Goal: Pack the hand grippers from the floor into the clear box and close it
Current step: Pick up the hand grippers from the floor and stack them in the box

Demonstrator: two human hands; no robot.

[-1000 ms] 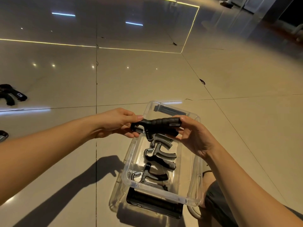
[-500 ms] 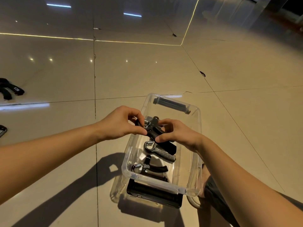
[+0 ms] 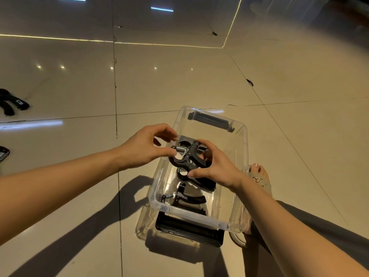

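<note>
A clear plastic box stands open on the tiled floor in front of me. Both hands hold a black hand gripper with a metal spring, low inside the box's middle. My left hand pinches the spring end from the left. My right hand covers the handles from the right. Another hand gripper lies at the box's near end, and a third shows partly under my right hand. Two more hand grippers lie on the floor at far left: one farther off, one cut by the frame edge.
A black latch bar sits on the box's far rim. A clear lid with a black latch lies under the box's near end. My foot in a sandal rests right beside the box. Glossy tiles surround everything.
The held gripper went from level above the box down into its middle and turned flat. Both hands followed it down, the left shifting to the spring end.
</note>
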